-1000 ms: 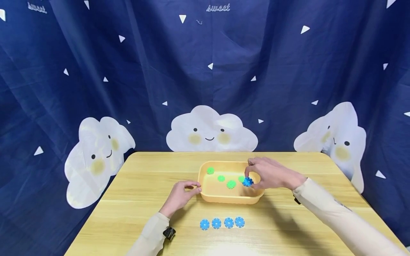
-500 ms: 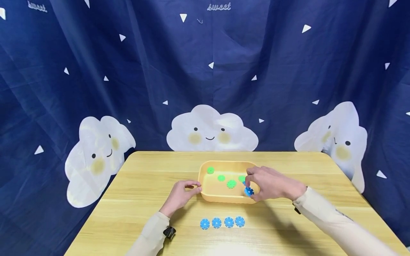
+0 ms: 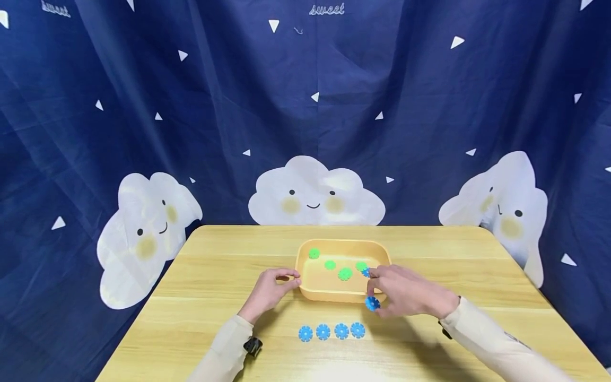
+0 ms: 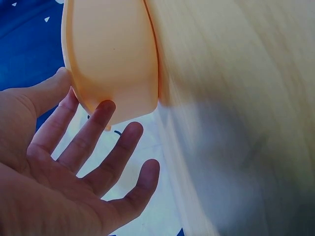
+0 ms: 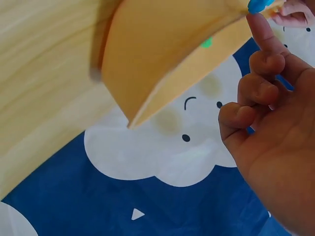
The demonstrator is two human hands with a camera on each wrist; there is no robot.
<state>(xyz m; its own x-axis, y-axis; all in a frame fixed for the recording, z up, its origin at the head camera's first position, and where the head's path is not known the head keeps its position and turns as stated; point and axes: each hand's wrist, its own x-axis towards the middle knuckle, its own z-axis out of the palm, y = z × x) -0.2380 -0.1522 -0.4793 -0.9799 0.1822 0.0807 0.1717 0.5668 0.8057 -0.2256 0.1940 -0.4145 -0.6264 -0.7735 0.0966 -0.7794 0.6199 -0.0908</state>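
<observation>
A blue notched plastic disc (image 3: pixel 372 303) is pinched between the thumb and fingers of my right hand (image 3: pixel 408 292), just over the near right edge of the pale orange tray (image 3: pixel 329 297). In the right wrist view that blue piece shows only partly, at the fingertips. My left hand (image 3: pixel 268 292) pinches the tray's left rim with thumb and index finger; its other fingers spread loosely in the left wrist view. Inside the tray lie several green notched discs (image 3: pixel 345 274) and another blue disc (image 3: pixel 365 272), partly hidden by my right hand.
Several blue discs (image 3: pixel 323 332) lie flat in a row on the wooden table (image 3: pixel 229 244), in front of the tray. Behind the table hangs a dark blue curtain (image 3: pixel 229 95) with white clouds and triangles.
My right hand has carried the blue disc from over the tray's inside toward me, past its near rim. The blue disc left inside has come into view. My left hand stays put.
</observation>
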